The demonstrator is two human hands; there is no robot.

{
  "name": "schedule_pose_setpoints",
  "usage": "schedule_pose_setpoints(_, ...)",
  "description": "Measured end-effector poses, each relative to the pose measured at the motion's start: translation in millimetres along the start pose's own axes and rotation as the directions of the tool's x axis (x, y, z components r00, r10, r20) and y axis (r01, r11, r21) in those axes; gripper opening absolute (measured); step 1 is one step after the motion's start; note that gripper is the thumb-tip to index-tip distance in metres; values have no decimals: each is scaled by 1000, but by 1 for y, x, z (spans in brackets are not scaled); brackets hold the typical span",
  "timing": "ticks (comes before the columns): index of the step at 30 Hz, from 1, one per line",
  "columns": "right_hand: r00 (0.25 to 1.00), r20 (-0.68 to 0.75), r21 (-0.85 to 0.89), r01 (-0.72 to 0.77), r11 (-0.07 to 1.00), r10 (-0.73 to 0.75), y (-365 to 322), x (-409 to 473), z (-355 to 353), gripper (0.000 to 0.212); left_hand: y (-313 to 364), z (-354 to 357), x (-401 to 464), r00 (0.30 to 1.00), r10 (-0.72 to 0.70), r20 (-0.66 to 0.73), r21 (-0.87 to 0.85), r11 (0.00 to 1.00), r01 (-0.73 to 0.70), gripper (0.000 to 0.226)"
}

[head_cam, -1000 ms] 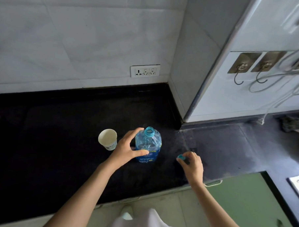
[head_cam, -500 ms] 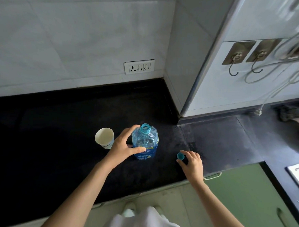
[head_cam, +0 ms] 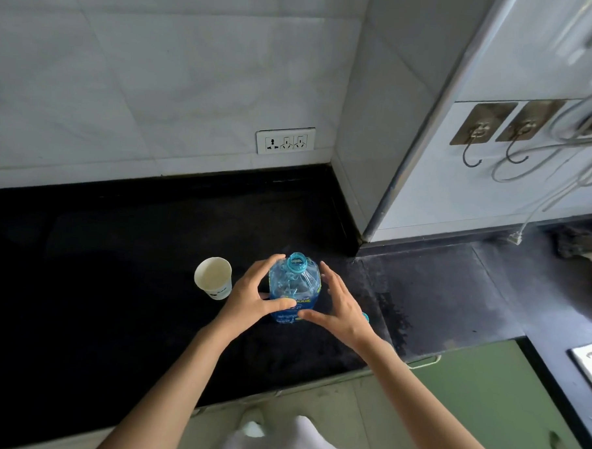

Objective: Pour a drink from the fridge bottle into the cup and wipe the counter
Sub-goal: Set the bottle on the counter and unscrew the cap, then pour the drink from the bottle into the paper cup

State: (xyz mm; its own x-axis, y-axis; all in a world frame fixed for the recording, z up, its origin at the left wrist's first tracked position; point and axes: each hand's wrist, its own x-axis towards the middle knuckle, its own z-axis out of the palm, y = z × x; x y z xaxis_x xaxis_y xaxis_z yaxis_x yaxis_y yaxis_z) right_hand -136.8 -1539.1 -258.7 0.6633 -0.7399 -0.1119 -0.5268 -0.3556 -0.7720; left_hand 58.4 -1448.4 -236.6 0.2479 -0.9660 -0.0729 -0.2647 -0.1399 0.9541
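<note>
White tiled wall (head_cam: 141,81) fills the upper left, with a triple socket (head_cam: 285,140) low on it near the corner. Upper right – two stick-on hooks (head_cam: 475,130) and looping grey cables (head_cam: 563,141). Green cabinet door (head_cam: 490,402) at lower right – a crumpled rag (head_cam: 575,241) at the right edge.

- My one camera sits on my head and looks forward and steeply down along both forearms.
- My left hand (head_cam: 250,298) and right hand (head_cam: 340,307) lie near the middle of the view, close below me.
- Beyond my hands the view takes in the black counter (head_cam: 115,284) and the tiled wall (head_cam: 158,82) behind it.
- Right of my right hand it catches the wall corner; nearer than my wrists, the floor at the bottom edge.
- Wide lens: straight edges bow toward the borders.
</note>
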Motion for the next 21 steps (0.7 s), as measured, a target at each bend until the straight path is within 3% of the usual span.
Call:
schedule_pose_setpoints(5, 995, 100, 39, -17, 999, 13, -6, 22, -1, 114, 0, 0, -1, 1000, -2, 1, 9, 1000, 2, 79)
schedule_pose_setpoints(10, 992, 127, 62, -29, 998, 21, -4, 30, -2, 99, 3, 1, -4, 999, -41, -27, -54, 998, 40, 84)
schedule_pose_setpoints(16, 999, 36, 57, -41, 998, 39, -13, 21, 1, 87, 1, 7, -13, 992, -92, -89, -161, 984, 76, 89)
schedule_pose_setpoints(21, 997, -73, 51, -11, 999, 14, -24, 6, 1, 84, 2, 9, -29, 983, -153, -100, -331, 937, 112, 76)
